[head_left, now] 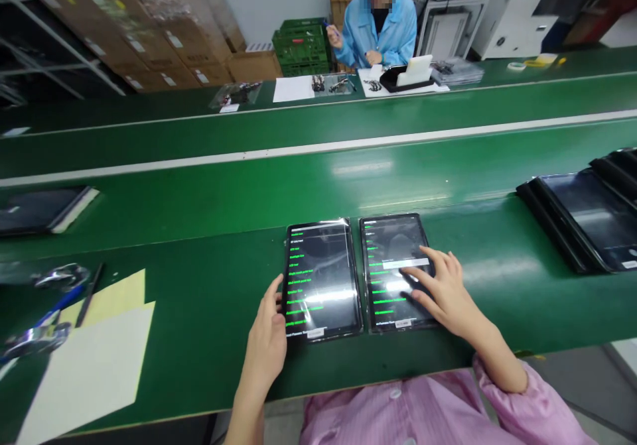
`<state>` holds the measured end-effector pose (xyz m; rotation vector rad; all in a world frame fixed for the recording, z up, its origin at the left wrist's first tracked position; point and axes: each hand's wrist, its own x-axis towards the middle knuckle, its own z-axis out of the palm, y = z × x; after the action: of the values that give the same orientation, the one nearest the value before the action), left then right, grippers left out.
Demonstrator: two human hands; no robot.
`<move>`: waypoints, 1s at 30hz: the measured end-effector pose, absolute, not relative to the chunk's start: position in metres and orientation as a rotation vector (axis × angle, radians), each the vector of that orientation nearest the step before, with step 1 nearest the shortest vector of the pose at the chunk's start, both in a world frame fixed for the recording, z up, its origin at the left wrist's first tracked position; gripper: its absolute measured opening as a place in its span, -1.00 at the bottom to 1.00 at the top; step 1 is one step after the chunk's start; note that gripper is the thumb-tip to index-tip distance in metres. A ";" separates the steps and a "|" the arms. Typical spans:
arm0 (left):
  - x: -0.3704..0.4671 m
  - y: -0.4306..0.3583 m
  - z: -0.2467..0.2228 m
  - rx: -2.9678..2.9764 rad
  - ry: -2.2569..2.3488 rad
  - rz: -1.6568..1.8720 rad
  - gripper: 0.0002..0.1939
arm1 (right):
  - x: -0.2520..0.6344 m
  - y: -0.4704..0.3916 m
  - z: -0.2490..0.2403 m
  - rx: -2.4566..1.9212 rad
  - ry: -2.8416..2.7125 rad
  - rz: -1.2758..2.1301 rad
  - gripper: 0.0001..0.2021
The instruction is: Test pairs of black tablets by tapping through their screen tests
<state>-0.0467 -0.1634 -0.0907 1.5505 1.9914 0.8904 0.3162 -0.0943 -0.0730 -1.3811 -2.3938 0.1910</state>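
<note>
Two tablets in clear film lie side by side on the green bench, their dark screens showing lists of mostly green text. At the long left edge of the left tablet [323, 279] rests my left hand [266, 335], its fingers loosely bent and apart, not wrapped round it. My right hand [448, 292] is over the right tablet [393, 239], fingers spread and pointing at the screen. One fingertip is at or just above the glass, near a pale pop-up bar; contact cannot be made out. White labels sit at the lower edges of both tablets.
White and yellow paper sheets [99, 359] lie at left with a dark pen and shiny wrapped items [40, 342]. A dark device [42, 207] lies beyond them. More tablets in black covers [587, 213] are at right. Across the bench sits a person in blue [403, 27].
</note>
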 end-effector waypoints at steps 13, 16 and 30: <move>-0.035 -0.159 -0.087 1.822 2.036 0.675 -0.35 | 0.324 -0.052 -0.060 -1.350 -2.222 0.222 -0.43; -0.040 -0.156 -0.082 1.920 2.061 0.556 -0.31 | 0.336 -0.021 -0.067 -1.308 -1.989 0.349 -0.38; -0.017 -0.027 -0.028 2.230 1.634 0.415 -0.51 | 0.316 0.049 -0.135 -1.131 -1.410 0.799 -0.34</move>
<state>-0.0174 -0.0270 -0.0283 2.2301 1.6342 0.4153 0.3164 0.0494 -0.1347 -1.1307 -1.4104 0.7986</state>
